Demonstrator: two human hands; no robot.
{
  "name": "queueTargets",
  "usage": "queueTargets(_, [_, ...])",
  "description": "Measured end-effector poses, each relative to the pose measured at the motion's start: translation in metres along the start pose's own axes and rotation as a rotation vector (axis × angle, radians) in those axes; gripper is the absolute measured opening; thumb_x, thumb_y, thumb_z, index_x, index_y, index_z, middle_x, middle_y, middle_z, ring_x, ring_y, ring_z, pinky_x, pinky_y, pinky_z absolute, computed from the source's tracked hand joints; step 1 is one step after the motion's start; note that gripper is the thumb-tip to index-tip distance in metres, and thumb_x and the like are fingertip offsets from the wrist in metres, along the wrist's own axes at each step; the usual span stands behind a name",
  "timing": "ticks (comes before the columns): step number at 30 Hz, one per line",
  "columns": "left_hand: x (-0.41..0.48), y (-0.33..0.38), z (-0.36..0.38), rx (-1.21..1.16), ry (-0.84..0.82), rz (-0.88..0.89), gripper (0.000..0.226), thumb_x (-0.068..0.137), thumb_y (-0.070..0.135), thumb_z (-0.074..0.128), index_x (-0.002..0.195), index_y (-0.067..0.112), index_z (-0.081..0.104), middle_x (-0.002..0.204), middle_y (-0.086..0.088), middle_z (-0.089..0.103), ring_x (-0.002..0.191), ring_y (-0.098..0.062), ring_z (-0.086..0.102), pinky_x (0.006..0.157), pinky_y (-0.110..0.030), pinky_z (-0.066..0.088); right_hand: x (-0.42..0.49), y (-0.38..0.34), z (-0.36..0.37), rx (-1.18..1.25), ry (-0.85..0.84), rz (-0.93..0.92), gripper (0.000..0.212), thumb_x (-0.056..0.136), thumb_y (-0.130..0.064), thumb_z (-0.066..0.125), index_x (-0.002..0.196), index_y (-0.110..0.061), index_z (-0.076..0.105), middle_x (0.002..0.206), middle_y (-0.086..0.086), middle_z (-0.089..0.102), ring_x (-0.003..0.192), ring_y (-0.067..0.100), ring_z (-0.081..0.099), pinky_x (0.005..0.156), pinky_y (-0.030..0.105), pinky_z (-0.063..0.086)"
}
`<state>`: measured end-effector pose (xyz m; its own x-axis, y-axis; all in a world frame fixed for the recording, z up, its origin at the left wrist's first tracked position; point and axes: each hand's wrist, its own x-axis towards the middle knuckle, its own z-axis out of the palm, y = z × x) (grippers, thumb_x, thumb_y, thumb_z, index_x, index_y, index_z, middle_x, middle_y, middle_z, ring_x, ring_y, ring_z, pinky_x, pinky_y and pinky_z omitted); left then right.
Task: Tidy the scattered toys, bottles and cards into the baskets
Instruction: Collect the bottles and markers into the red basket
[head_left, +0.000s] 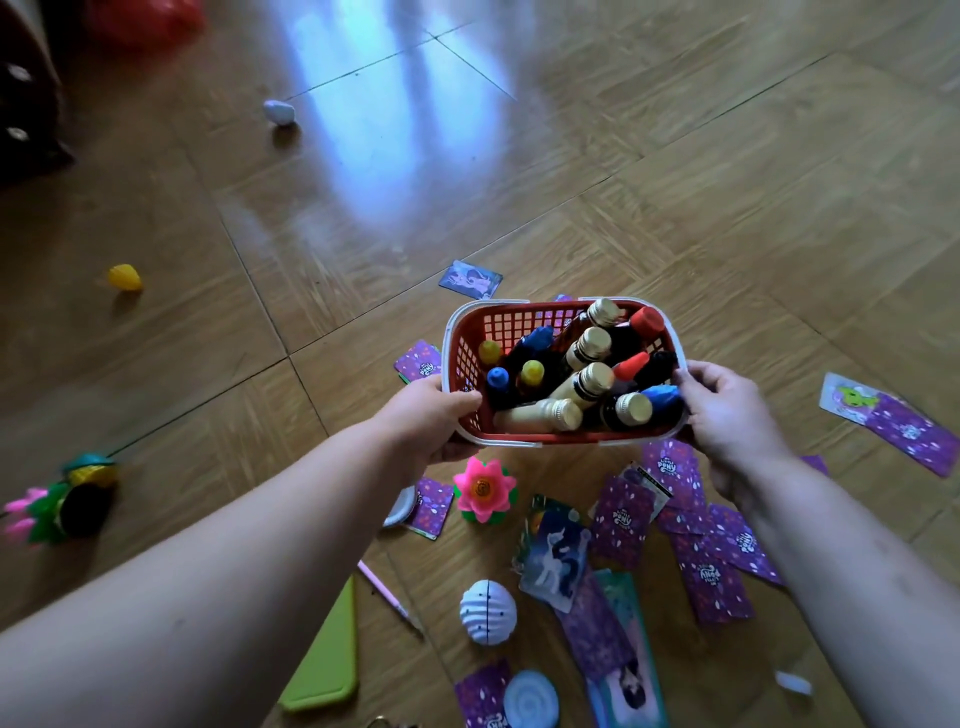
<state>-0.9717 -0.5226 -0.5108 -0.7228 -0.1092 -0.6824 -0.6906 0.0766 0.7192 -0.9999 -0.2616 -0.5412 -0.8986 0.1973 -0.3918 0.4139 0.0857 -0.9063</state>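
Red basket (519, 325) held above floor (675, 182)

Left hand (431, 415) and right hand (727, 410) clamp curled fingers on opposite basket rims; bottles (582, 384) fill it; purple cards (711, 545) lie scattered beneath.

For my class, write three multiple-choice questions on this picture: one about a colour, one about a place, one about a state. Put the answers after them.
1. What colour are the walls of the basket?
A) red B) blue C) yellow

2. Where is the pink flower toy?
A) in the basket B) on the floor C) on a table

3. How is the basket held?
A) by one hand B) by both hands C) by no hand

Answers:
1 A: the mesh walls are red under a white rim.
2 B: it lies on the floor near the cards.
3 B: the left hand and right hand grip opposite ends.
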Motion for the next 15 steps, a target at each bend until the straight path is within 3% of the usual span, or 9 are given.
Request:
queueTargets(2, [0.002,-0.003,0.002,0.023,-0.009,-0.03,0.007,0.098,0.01,0.052,0.101,0.012,0.059,0.087,-0.014,0.066,0.066,-0.019,0.063,0.061,-0.031,0.056,0.001,0.006,0.0,-0.033,0.024,0.007,0.019,0.099,-0.019,0.051,0.086,-0.02,0.066,0.092,0.013,0.071,0.072,0.022,0.066,0.066,0.038,0.056])
queueTargets(6, [0.004,-0.017,0.004,0.054,0.023,-0.121,0.015,0.096,-0.001,0.046,0.096,0.008,0.059,0.082,-0.014,0.066,0.063,-0.021,0.063,0.059,-0.032,0.055,-0.003,0.022,0.001,-0.146,0.022,0.052,0.016,0.095,-0.022,0.055,0.087,-0.022,0.069,0.09,0.009,0.073,0.083,0.029,0.069,0.081,0.052,0.057])
queueTargets(10, [0.008,-0.031,-0.004,0.154,0.068,-0.129,0.019,0.095,0.001,0.05,0.111,0.006,0.059,0.098,-0.02,0.069,0.068,-0.022,0.065,0.062,-0.034,0.057,0.0,0.035,0.003,-0.385,-0.035,0.022,0.019,0.088,-0.034,0.055,0.097,-0.024,0.069,0.093,0.003,0.073,0.09,0.028,0.069,0.085,0.052,0.054])
queueTargets(15, [0.007,-0.029,-0.004,0.233,0.115,-0.124,0.012,0.094,0.003,0.051,0.103,0.009,0.058,0.099,-0.02,0.069,0.076,-0.028,0.069,0.067,-0.038,0.059,0.001,0.022,0.011,-0.507,-0.059,0.024,0.025,0.092,-0.028,0.054,0.112,-0.018,0.065,0.103,0.008,0.071,0.097,0.029,0.066,0.089,0.046,0.052])
